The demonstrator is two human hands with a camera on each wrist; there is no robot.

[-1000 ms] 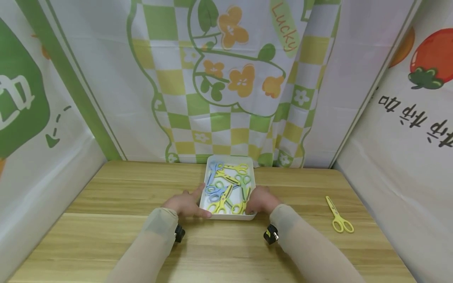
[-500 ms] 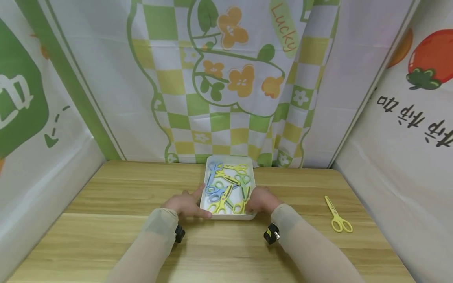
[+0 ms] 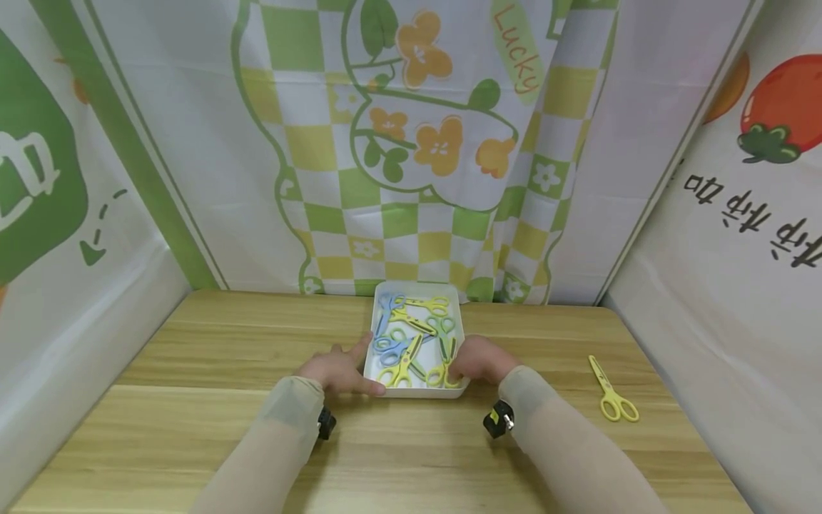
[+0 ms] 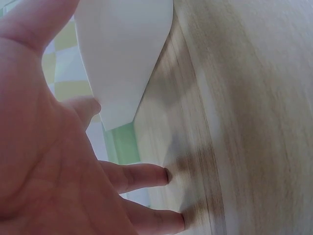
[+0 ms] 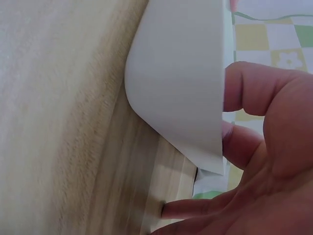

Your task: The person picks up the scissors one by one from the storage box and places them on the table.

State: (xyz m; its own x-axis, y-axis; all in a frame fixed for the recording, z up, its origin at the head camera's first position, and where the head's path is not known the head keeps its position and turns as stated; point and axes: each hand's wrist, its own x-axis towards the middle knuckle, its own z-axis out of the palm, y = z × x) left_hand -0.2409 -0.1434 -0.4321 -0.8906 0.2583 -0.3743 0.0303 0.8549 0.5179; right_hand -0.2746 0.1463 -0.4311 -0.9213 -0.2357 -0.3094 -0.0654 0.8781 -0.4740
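Centrally, towards the far edge of the table (image 3: 128, 428), sits a white tray (image 3: 417, 393), smooth-walled and round-cornered. Blue scissors (image 3: 388, 314), green scissors (image 3: 443, 330) and several yellow ones overlap inside, their handles ending in rounded loops. The left hand (image 3: 334, 370) is spread, straight fingers touching the tray's left side. The right hand (image 3: 480, 359) hooks thumb and forefinger over the right rim, by yellow scissors (image 3: 443, 368) (whether it pinches them, I cannot tell). Another yellow pair (image 3: 608, 389) lies right, on striped wood grain; behind hangs a creased, checked curtain (image 3: 417, 214). Since half a second ago, the right wrist has edged outward, baring more yellow handle; the left hand has stayed put.
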